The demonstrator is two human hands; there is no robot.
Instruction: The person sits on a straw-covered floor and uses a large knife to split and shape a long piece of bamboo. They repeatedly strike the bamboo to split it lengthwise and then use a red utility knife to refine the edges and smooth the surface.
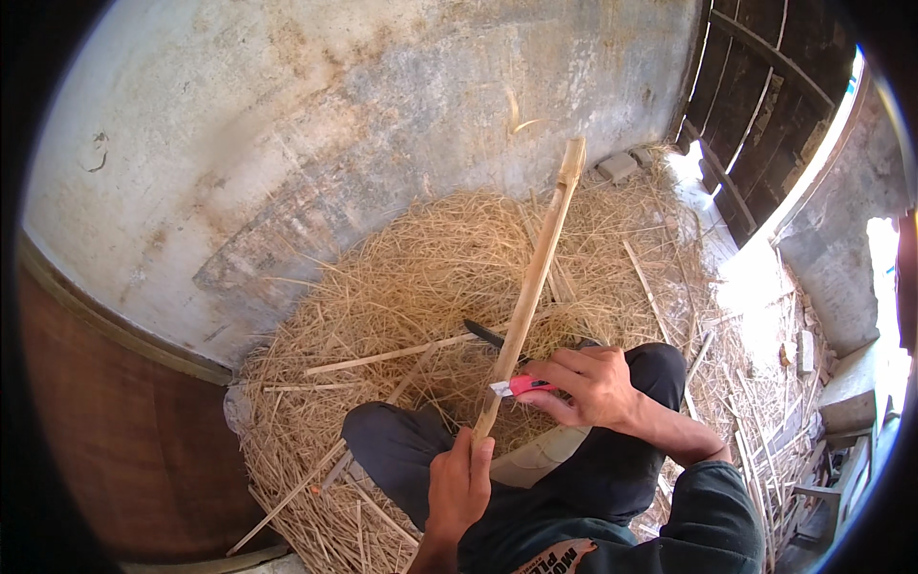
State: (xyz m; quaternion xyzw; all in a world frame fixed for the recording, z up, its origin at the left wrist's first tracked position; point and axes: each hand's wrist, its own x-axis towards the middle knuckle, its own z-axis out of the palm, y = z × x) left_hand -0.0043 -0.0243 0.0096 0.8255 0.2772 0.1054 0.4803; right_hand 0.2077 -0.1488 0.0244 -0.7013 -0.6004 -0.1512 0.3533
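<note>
A long split piece of bamboo (532, 287) slants up and away from my lap, its far end raised toward the wall. Around its near end my left hand (459, 486) is closed, thumb along the side. My right hand (588, 387) grips a pink utility knife (532, 384), whose short blade meets the right side of the bamboo just above my left hand. Beyond the bamboo, a dark knife-like blade (484, 333) lies on the straw; part of it is hidden behind the bamboo.
Straw and thin shavings (411, 258) heap around my folded legs, with loose bamboo strips (382, 360) scattered through them. A stained wall (287, 163) rises in front. Brown boarding (134, 421) stands at left, dark wooden planks (755, 105) at far right, and a grey brick (618, 167) near the wall.
</note>
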